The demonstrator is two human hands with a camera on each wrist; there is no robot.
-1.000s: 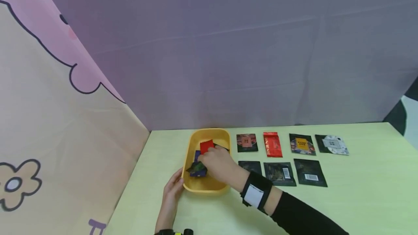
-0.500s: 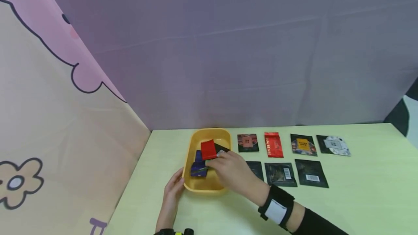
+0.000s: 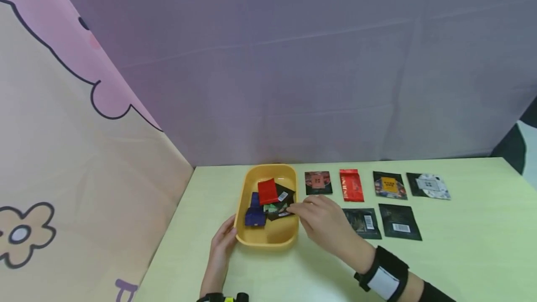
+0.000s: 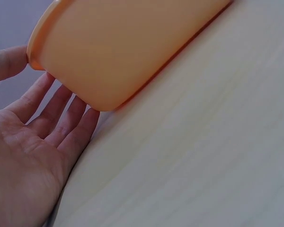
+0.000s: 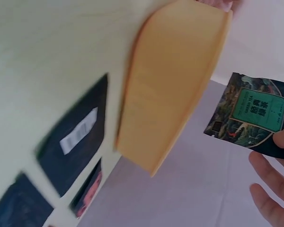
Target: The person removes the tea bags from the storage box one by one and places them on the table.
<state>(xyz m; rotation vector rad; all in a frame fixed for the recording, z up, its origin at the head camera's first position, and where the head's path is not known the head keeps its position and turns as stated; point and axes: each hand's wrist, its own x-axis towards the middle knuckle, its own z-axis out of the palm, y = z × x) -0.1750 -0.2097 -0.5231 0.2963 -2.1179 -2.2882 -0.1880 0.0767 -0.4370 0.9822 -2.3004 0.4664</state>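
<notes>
A yellow plastic bin (image 3: pixel 268 247) sits at the table's left. My left hand (image 4: pixel 35 142) rests against its near left corner, thumb at the rim and the nearly straight fingers touching the outer wall. My right hand (image 3: pixel 331 225) pinches a black and green tea bag sachet (image 5: pixel 251 111) between thumb and fingers. In the head view that sachet overlaps the bin's right rim, above the things inside. The bin holds a red sachet (image 3: pixel 267 192), dark blue packets (image 3: pixel 255 214) and a black sachet with a barcode label (image 3: pixel 284 195).
To the right of the bin lie two rows of sachets. The far row has a dark one with a red label (image 3: pixel 318 182), a red one (image 3: pixel 351 185) and patterned ones (image 3: pixel 389 185). Black sachets (image 3: pixel 400 222) make up the near row. A grey cloth wall (image 3: pixel 327 83) stands behind the table.
My right hand has drawn back to the right from the bin's middle, bringing the green tea sachet with it. The left hand stays at the bin's corner.
</notes>
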